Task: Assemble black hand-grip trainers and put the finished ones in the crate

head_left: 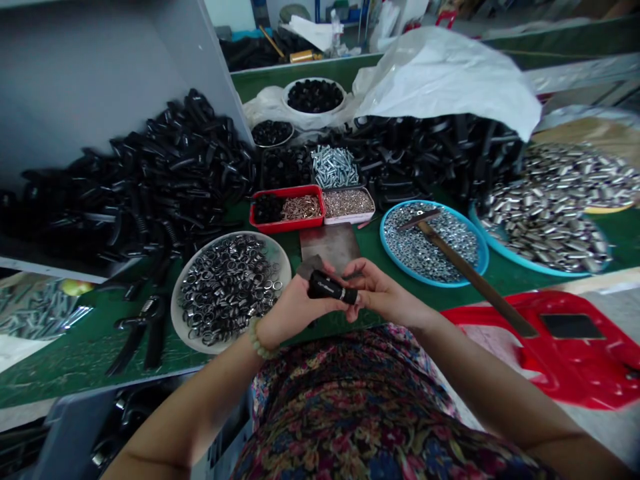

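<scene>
Between my two hands is a black cylindrical part (327, 285) with pale lettering and a silver ring near its right end. My left hand (290, 307) is closed round its left side. The fingers of my right hand (383, 290) pinch about its right end; a thin dark piece shows by those fingertips, its kind unclear. Just beyond the hands lies a flat metal plate (337, 245). A white bowl of metal rings (176, 310) stands left of my left hand. To the right is a blue tray of small metal nuts (486, 257), with a hammer (465, 267) across it.
Black handles (175, 167) are heaped at left. A black spring hand grip (155, 333) lies near the front edge. Beyond the plate are a red bin (287, 225) and silver screws (335, 167). Metal cylinders (545, 227) and a red stool (590, 373) are at right.
</scene>
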Action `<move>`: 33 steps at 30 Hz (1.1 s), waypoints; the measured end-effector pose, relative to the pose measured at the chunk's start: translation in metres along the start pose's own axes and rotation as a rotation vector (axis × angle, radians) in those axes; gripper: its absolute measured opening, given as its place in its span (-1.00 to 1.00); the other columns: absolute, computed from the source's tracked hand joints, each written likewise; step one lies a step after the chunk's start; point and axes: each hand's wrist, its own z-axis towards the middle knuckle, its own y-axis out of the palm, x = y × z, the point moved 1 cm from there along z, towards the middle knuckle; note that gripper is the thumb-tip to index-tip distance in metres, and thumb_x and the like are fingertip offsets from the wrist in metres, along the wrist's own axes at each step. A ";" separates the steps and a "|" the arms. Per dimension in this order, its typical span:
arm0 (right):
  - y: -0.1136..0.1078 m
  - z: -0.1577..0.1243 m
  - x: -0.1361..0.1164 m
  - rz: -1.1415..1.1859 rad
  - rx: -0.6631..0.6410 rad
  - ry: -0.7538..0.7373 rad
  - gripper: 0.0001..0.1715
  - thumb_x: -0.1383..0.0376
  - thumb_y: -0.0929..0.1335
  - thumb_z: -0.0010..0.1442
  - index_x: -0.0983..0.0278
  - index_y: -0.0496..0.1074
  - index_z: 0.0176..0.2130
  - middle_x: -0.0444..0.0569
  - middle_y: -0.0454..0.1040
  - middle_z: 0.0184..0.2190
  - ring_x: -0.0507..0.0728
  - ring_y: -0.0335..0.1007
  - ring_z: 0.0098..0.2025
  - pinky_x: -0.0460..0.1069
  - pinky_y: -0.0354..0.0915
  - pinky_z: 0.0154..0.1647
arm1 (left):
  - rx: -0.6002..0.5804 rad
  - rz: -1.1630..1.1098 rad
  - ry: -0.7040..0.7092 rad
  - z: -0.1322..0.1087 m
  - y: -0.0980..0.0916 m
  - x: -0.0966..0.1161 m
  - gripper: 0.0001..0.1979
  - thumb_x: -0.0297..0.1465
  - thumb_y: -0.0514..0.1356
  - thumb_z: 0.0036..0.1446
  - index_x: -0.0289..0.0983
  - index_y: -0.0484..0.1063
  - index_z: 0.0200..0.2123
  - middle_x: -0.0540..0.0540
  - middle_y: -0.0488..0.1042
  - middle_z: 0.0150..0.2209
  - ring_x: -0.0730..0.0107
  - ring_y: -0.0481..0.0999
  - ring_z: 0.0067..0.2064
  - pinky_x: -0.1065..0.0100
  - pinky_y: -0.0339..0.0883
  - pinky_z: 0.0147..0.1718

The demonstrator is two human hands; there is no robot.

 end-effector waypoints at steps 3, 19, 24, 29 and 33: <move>0.002 0.002 0.003 0.037 0.035 0.016 -0.58 0.18 0.39 0.19 0.22 0.12 -0.09 -0.13 0.50 -0.36 0.00 0.50 -0.43 -0.08 0.39 -0.39 | 0.048 -0.198 -0.007 0.002 0.003 -0.009 -0.53 -0.37 0.37 -0.07 -0.22 0.20 -0.14 0.04 0.50 -0.36 0.42 0.51 -0.40 0.34 0.38 -0.31; -0.022 0.059 -0.023 -0.550 0.177 0.001 -0.74 0.13 0.29 0.25 0.24 0.19 -0.19 -0.09 0.49 -0.39 0.06 0.47 -0.42 -0.01 0.37 -0.39 | 0.134 0.482 0.098 0.025 -0.031 -0.007 -0.50 -0.29 0.12 0.17 -0.29 0.18 0.15 -0.21 0.41 -0.05 0.21 0.40 -0.02 0.20 0.27 0.00; -0.058 0.176 -0.055 -1.813 0.120 -0.164 -0.82 0.37 0.24 0.28 0.37 0.42 -0.21 0.15 0.46 -0.15 0.17 0.36 -0.07 0.04 0.23 -0.05 | -0.087 1.203 0.302 0.067 -0.037 -0.030 -0.45 -0.39 0.13 0.09 -0.43 0.22 0.16 -0.39 0.29 0.14 0.01 0.25 0.18 0.03 -0.07 0.23; -0.063 0.230 -0.044 -1.953 -0.098 -0.137 -0.80 0.47 0.26 0.21 0.41 0.47 -0.22 0.21 0.51 -0.28 0.25 0.38 -0.12 0.08 0.20 -0.09 | -0.126 1.407 0.374 0.075 -0.030 -0.051 -0.47 -0.38 0.13 0.12 -0.35 0.21 0.17 -0.28 0.26 0.20 0.13 0.18 0.24 -0.04 -0.33 0.28; -0.072 0.227 -0.039 -1.972 -0.126 -0.147 -0.73 0.48 0.22 0.23 0.43 0.47 -0.16 0.24 0.49 -0.21 0.27 0.37 -0.11 0.10 0.18 -0.07 | 0.013 1.358 0.357 0.061 -0.032 -0.051 -0.56 -0.39 0.13 0.13 -0.21 0.28 0.11 -0.19 0.32 0.15 0.16 0.23 0.19 -0.14 -0.47 0.26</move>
